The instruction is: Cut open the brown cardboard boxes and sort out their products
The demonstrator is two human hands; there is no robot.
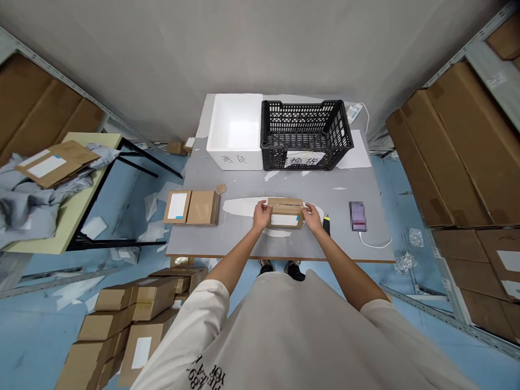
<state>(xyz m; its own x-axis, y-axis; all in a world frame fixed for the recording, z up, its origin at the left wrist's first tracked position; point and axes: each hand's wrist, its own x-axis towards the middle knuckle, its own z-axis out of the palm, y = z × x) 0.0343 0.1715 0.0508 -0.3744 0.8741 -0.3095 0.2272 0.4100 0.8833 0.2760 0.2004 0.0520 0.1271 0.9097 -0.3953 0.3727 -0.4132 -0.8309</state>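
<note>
Cardboard box (285,219) edges are being held by left hand (262,215) and right hand (312,218). Tabletop (244,184) is stretching toward the phone (358,216).

So from where I'm standing it's just a little brown cardboard box (285,208), wider than it is deep, long side running left to right. White label (283,220) along the part nearer the front edge of the desk (227,238), with a bit of blue (298,218) at its right end. There's a lengthwise seam or fold behind the label, can't tell if it's sealed. Sits pretty much square, over a white patch (241,206), touching down or barely above, hard to say.
</note>
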